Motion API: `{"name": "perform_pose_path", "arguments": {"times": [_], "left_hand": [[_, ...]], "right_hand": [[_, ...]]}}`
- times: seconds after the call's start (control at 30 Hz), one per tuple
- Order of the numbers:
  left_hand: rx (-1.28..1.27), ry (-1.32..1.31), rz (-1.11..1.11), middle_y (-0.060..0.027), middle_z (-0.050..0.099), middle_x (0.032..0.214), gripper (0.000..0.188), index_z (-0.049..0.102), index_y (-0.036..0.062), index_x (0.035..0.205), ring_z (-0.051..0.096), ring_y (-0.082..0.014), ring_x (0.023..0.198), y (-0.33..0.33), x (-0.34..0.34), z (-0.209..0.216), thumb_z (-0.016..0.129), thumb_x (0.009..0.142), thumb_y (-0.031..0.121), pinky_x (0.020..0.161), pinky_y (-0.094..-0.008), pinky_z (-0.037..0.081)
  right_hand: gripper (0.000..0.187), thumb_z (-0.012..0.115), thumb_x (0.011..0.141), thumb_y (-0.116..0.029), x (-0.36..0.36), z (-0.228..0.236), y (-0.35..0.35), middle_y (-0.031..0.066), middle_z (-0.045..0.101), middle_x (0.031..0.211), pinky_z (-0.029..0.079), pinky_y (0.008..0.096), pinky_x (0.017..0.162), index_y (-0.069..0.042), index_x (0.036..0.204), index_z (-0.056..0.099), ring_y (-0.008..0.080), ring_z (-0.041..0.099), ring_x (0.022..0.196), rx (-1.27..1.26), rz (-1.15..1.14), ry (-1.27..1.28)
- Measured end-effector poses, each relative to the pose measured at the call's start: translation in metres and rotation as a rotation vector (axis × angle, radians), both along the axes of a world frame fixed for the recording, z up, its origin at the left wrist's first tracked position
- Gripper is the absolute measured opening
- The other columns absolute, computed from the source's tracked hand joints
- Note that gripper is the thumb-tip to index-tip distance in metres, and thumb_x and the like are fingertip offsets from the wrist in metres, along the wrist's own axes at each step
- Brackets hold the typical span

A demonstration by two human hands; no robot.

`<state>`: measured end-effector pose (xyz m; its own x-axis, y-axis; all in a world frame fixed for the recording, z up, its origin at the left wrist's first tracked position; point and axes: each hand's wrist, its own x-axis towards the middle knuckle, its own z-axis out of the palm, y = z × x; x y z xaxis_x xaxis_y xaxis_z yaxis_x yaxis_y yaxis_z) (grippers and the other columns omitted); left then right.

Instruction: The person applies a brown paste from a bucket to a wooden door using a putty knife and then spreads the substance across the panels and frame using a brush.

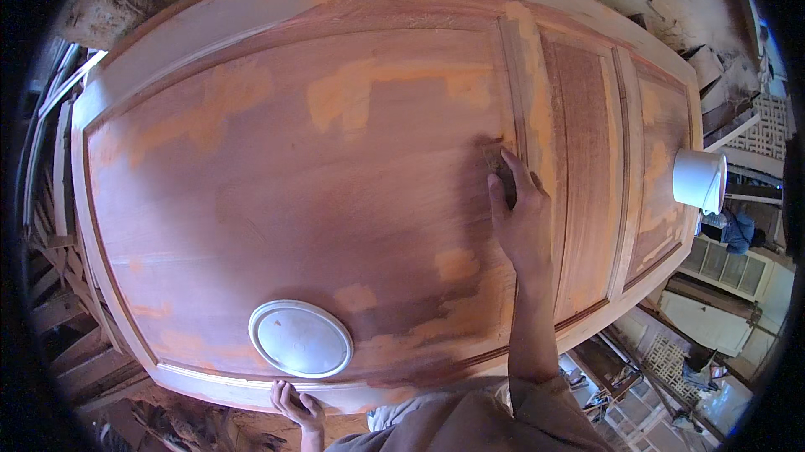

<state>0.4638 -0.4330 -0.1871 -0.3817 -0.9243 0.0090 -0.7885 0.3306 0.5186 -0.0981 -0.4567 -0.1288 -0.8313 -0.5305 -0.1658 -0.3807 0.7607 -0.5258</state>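
Note:
A large panelled wooden door (277,175) lies flat in front of me, reddish brown with patches of orange filler or stain. My right hand (521,221) is over its big panel, close to the raised moulding on the right. The fingers and thumb pinch a small brownish pad (493,158) against the wood; the shadow makes its exact kind hard to tell. At the near edge my left hand (297,406) has its bent fingers hooked on the door's frame, thumb apart. Just beyond that hand, a round whitish lid (302,339) lies on the panel.
A white bucket (698,181) with a wire handle stands at the door's right end. Wooden slats (71,284) are stacked at the left. Beyond the right end are lattice panels (767,129), a louvred frame (725,266) and scattered boards.

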Motion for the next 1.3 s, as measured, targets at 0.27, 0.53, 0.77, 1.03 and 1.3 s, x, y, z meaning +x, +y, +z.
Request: {"name": "perform_pose_path", "arguments": {"times": [0.27,0.53,0.77,1.03,1.3], "left_hand": [[-0.009,-0.051,-0.012,-0.0215,0.056,0.123,0.040,0.054,-0.0036,0.118,0.051,-0.0400,0.121,-0.001,-0.001,0.003,0.048,0.100,0.031,0.106,-0.0554,0.036],[-0.032,-0.062,-0.006,-0.0207,0.057,0.122,0.038,0.055,-0.0038,0.117,0.052,-0.0396,0.121,0.001,0.001,0.005,0.048,0.100,0.030,0.106,-0.0552,0.036],[-0.020,-0.004,0.009,-0.0202,0.058,0.120,0.038,0.056,-0.0033,0.116,0.053,-0.0391,0.120,-0.001,-0.002,0.002,0.050,0.100,0.030,0.107,-0.0545,0.036],[-0.029,-0.022,-0.011,-0.0201,0.059,0.120,0.036,0.057,-0.0033,0.116,0.053,-0.0395,0.121,-0.004,-0.005,0.007,0.050,0.099,0.028,0.106,-0.0543,0.037],[-0.045,-0.038,-0.027,-0.0201,0.059,0.119,0.035,0.058,-0.0034,0.116,0.053,-0.0402,0.119,-0.004,-0.005,0.013,0.051,0.099,0.026,0.105,-0.0535,0.037]], "right_hand": [[0.035,0.062,0.095,-0.012,0.002,-0.017,-0.006,0.0275,0.067,0.105,0.054,0.0419,0.081,0.002,0.127,0.061,0.0388,0.068,0.093,0.051,0.008,0.104],[0.034,0.062,0.095,-0.013,0.012,0.003,-0.010,0.0255,0.066,0.095,0.053,0.0429,0.074,0.000,0.126,0.062,0.0372,0.068,0.083,0.152,0.067,0.053],[0.035,0.063,0.095,-0.016,0.025,-0.021,-0.019,0.0255,0.064,0.085,0.052,0.0441,0.065,-0.002,0.127,0.063,0.0369,0.068,0.075,0.151,0.013,0.217],[0.033,0.061,0.096,-0.017,0.031,-0.008,-0.029,0.0249,0.064,0.082,0.052,0.0447,0.065,-0.003,0.125,0.063,0.0384,0.067,0.071,0.152,0.071,0.184],[0.036,0.060,0.097,-0.019,0.035,-0.004,-0.029,0.0261,0.062,0.081,0.053,0.0471,0.065,-0.002,0.128,0.060,0.0402,0.067,0.075,0.141,0.111,0.104]]}}
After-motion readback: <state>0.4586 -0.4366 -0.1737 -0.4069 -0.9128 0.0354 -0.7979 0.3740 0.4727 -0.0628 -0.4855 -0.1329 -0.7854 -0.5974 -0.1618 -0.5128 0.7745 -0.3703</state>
